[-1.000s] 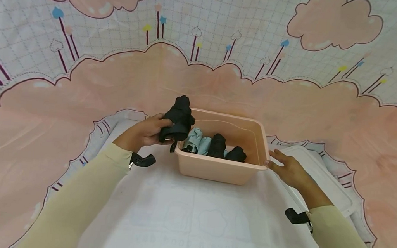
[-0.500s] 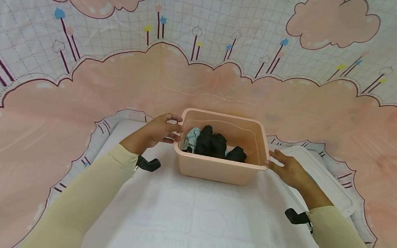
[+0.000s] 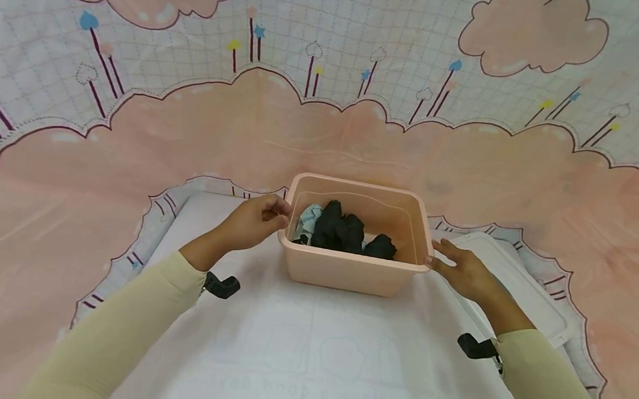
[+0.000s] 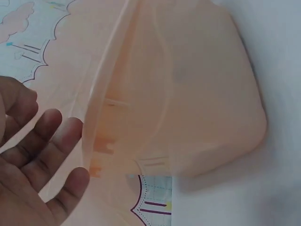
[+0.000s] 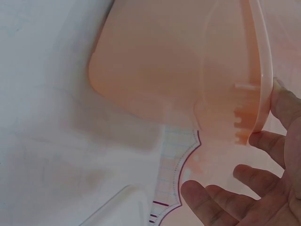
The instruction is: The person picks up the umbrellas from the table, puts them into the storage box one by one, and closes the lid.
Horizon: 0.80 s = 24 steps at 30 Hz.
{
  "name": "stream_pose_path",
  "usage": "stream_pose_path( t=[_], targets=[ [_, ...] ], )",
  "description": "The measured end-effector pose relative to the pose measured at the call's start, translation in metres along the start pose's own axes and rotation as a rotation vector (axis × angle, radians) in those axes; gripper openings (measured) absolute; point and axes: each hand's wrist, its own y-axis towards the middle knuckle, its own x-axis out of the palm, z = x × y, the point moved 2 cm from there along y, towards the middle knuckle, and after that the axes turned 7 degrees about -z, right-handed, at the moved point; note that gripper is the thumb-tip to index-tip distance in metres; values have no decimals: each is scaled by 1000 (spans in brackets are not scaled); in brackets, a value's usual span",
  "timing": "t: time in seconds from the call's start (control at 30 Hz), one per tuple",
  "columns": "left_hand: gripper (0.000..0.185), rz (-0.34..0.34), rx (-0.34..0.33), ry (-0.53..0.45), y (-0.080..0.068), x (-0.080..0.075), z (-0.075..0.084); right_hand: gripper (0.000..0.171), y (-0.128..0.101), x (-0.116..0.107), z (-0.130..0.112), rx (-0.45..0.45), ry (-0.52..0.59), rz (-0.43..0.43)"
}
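A peach plastic bin (image 3: pixel 347 274) stands on the white surface in the head view. Inside lie rolled black cloth pieces (image 3: pixel 329 225), with a smaller black bundle (image 3: pixel 380 247) toward the right. A light blue cloth roll (image 3: pixel 309 219) shows at the left end, partly covered by the black. My left hand (image 3: pixel 255 222) is at the bin's left rim with nothing in it; its fingertips reach the rim (image 4: pixel 89 122) in the left wrist view. On the opposite side my right hand (image 3: pixel 463 270) touches the right rim with its fingertips, other fingers spread loosely below.
A white lid (image 3: pixel 515 284) lies flat on the right, partly behind the right hand. Behind the bin rises a peach patterned cloth (image 3: pixel 358 140) with clouds and stars. White sheet (image 3: pixel 308 349) spreads in front of the bin.
My left hand has let go of a black cloth roll, which now lies in the bin over the light blue ones. That hand has moved out to the left rim. The right hand stays put.
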Motion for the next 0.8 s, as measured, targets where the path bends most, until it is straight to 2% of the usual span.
stream_pose_path(
  t=[0.13,0.3,0.43,0.63,0.8],
  targets=[
    [24,11,91,132,-13,4,-1,77,4,-2,0,-6,-2,6],
    [29,-11,224,349,-26,11,-5,77,9,-4,0,1,-7,5],
    [29,-33,287,476,-31,16,-10,78,12,-5,1,3,-7,5],
    [37,-15,341,558,-34,23,-15,76,14,-7,4,-26,-11,9],
    [42,-4,340,595,-37,28,-17,77,11,-7,5,-39,-19,9]
  ],
)
